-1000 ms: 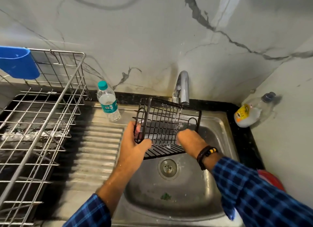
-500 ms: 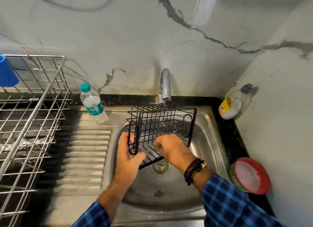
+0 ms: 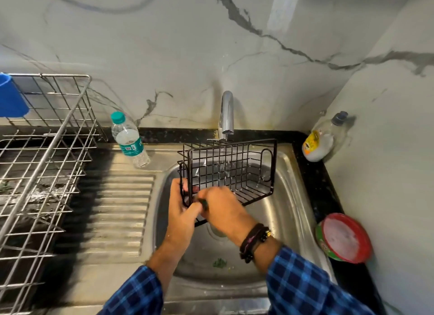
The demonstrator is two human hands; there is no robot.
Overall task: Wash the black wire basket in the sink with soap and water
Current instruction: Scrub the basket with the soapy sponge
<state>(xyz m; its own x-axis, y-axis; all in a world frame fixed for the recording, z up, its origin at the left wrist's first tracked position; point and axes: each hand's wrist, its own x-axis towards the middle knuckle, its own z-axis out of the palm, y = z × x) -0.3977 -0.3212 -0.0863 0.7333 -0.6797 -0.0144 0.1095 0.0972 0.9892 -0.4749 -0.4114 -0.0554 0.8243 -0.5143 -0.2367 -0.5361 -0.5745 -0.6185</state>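
Observation:
The black wire basket (image 3: 237,171) is held tilted above the steel sink (image 3: 291,211), under the chrome tap (image 3: 226,113), from which water runs onto it. My left hand (image 3: 182,211) grips the basket's left end. My right hand (image 3: 223,209) is at the basket's lower left corner, fingers curled round a small dark green scrubber that is mostly hidden. A liquid soap bottle (image 3: 323,138) stands in the back right corner. A red-rimmed tub of white soap (image 3: 344,238) sits on the counter to the right of the sink.
A plastic water bottle (image 3: 129,142) stands on the ribbed drainboard (image 3: 117,216). A steel wire dish rack (image 3: 40,164) with a blue cup (image 3: 10,96) fills the left side. A green scrap (image 3: 219,263) lies in the sink. Marble walls close off the back and right.
My right hand has moved left along the basket's lower edge to its left corner, beside my left hand. The basket has turned more level. The camera has shifted right.

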